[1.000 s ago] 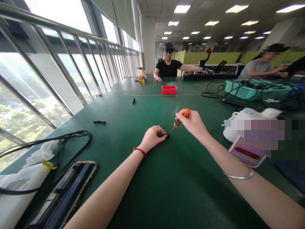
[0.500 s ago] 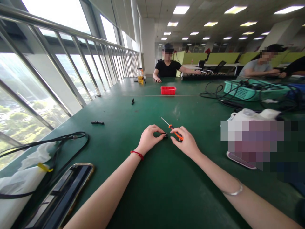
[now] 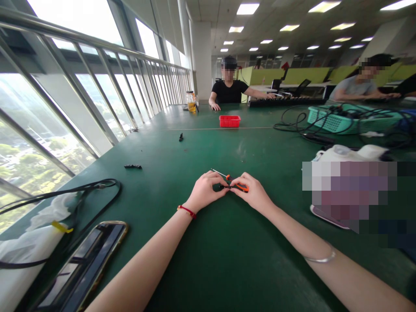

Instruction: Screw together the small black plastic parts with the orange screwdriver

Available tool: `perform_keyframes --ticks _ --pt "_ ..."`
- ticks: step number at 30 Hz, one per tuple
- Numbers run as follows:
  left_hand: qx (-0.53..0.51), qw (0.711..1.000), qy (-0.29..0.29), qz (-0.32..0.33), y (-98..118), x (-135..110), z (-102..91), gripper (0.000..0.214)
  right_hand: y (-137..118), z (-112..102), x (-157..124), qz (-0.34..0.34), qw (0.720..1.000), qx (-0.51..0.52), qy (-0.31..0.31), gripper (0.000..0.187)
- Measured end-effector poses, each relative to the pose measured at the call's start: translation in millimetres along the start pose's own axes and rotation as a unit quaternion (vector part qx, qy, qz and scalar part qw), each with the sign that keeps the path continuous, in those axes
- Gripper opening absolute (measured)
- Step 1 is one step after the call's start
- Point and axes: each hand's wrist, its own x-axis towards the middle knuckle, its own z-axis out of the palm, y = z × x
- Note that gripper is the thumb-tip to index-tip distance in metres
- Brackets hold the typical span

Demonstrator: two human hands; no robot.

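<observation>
Pinched between the thumb and fingers of my left hand (image 3: pixel 207 189) is a small black part (image 3: pixel 222 186), mostly covered by the fingers. My right hand (image 3: pixel 249 189) is closed round the orange and black handle of a screwdriver (image 3: pixel 242 187), whose thin metal shaft points away to the left, above the left fingers. The right thumb and fingertip meet the black part at its right end, beside the left fingertips. Both hands are low over the green table (image 3: pixel 208 260).
Two black pieces (image 3: pixel 133 166) (image 3: pixel 181 137) lie left of centre. Farther off stands a red tray (image 3: pixel 229 121). A phone (image 3: pixel 84 264) and cables are at the left; a white jug (image 3: pixel 344 182) and a teal basket (image 3: pixel 338 120) at the right. A person (image 3: pixel 229 91) sits opposite.
My right hand has moved left to meet my left hand at the small black part. The screwdriver has gone with it, its tip now farther left and lower.
</observation>
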Motion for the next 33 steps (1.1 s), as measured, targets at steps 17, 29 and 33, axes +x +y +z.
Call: perform_keyframes --ticks 17,29,33 --pt "0.058 0.998 0.0 0.002 4.9 -3.1 -0.4 0.005 -3.8 -2.6 -2.6 0.009 1.0 0.008 0.014 0.015" --pt "0.097 0.988 -0.033 -0.115 27.3 -29.9 -5.8 0.009 15.7 -13.3 2.9 0.124 0.983 0.047 0.124 0.021" --pt "0.075 0.985 -0.041 -0.151 29.8 -31.5 -6.3 0.009 17.4 -11.8 2.6 0.132 0.984 0.041 0.113 0.022"
